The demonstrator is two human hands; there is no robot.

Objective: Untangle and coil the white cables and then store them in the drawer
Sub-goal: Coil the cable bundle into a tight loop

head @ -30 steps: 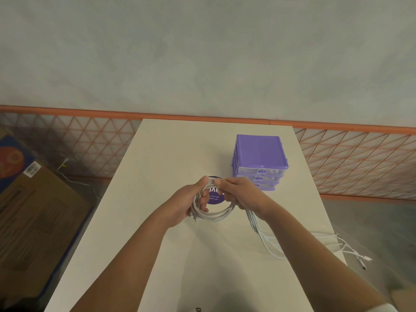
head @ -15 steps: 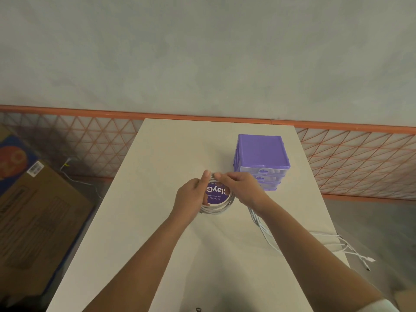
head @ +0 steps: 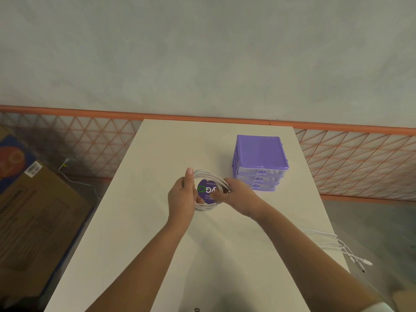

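**Coiling in hand, drawers not yet opened**

Winding step, by the look of it. Left hand and right hand both clamped on the coil of white cables, just above the surface. Loose tails trailing off the right edge. Next: gathering those tails, then opening the purple drawer unit nearby.

The person is showing two bare forearms, a left hand and a right hand, wearing no gloves, rings or watch. A white fabric sleeve edge is showing on the right upper arm.
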